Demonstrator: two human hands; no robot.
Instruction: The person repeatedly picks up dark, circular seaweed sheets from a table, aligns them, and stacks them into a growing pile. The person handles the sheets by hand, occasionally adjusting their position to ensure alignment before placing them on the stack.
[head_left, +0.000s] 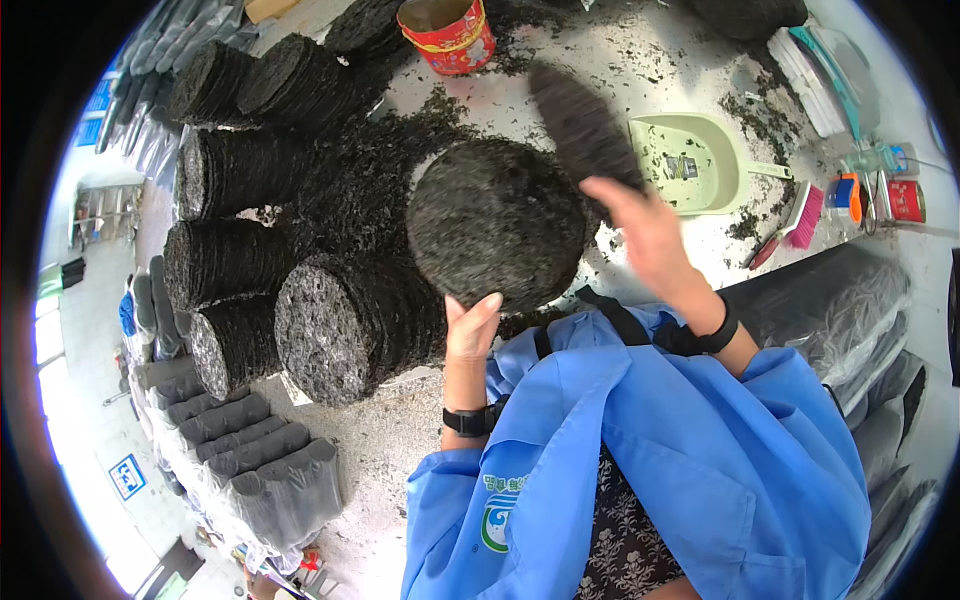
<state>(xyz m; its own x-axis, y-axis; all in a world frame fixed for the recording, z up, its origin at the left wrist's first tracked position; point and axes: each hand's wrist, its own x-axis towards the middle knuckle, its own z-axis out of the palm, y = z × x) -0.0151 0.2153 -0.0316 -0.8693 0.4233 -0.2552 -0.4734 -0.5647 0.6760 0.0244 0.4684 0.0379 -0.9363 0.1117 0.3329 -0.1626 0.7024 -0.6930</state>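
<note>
A round, dark sheet of dried seaweed (495, 225) faces the camera in front of me; it may be the face of a stack. My left hand (474, 326) grips its lower edge between thumb and fingers. To the right, a second dark seaweed disc (583, 124), blurred and seen at a slant, meets my right hand (641, 232), whose fingers are at its lower end; their exact hold is blurred. Just left of the front disc lies a large stack of round seaweed sheets (322, 330) on its side.
More seaweed stacks (240, 172) line the left side, with loose flakes between. A red bucket (450, 37) stands at the back. To the right are a pale green dustpan (694, 165) and a pink-bristled brush (806, 217). Bagged rolls (277, 472) sit at lower left.
</note>
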